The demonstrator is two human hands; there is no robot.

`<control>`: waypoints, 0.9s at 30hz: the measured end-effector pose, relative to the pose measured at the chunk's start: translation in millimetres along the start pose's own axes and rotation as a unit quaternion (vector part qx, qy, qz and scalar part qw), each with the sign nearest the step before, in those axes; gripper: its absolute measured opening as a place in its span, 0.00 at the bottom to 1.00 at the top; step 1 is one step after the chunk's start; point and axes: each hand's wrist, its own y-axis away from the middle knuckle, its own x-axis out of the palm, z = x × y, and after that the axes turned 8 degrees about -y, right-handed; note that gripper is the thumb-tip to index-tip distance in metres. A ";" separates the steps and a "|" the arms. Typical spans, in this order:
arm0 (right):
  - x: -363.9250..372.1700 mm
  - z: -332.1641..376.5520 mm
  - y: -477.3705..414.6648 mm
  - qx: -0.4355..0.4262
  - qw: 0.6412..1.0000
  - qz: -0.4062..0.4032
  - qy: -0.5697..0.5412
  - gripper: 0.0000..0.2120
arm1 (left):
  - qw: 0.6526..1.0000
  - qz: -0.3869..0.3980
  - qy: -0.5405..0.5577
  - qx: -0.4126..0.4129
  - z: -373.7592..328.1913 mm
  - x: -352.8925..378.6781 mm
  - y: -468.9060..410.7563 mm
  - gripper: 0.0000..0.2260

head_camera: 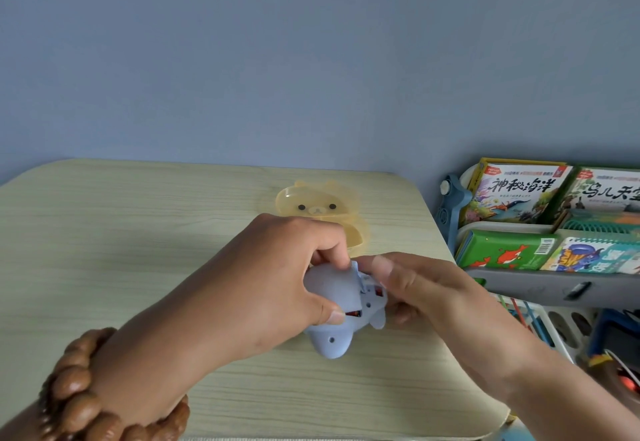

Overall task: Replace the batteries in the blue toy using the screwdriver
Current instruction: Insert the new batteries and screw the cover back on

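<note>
Just below the centre of the frame, one blue toy (334, 305) is held over the pale wooden tabletop (138, 232) by two hands: the left hand (277, 277) is closed around its rounded body with the thumb pressed at an open slot where something red shows, and the right hand (415, 288) grips its other side with fingers curled. One translucent yellow bear-faced container (311, 210) lies behind them. At the right edge, four picture books (512, 194) stand in one rack, and one beaded bracelet (76, 388) circles the left wrist at lower left.
</note>
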 end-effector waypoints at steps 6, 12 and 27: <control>3.2 2.2 -3.7 0.008 0.999 -0.009 -0.035 0.09 | 1.000 0.002 -0.002 0.021 4.0 0.4 0.3 0.17; 3.2 -2.7 -3.0 -0.010 0.998 -0.003 -0.056 0.08 | 0.997 -0.007 -0.031 0.064 8.4 1.3 3.3 0.17; 0.8 -6.9 -7.9 -0.032 0.999 -0.019 0.027 0.09 | 0.987 -0.035 -0.013 0.159 34.7 17.5 14.1 0.20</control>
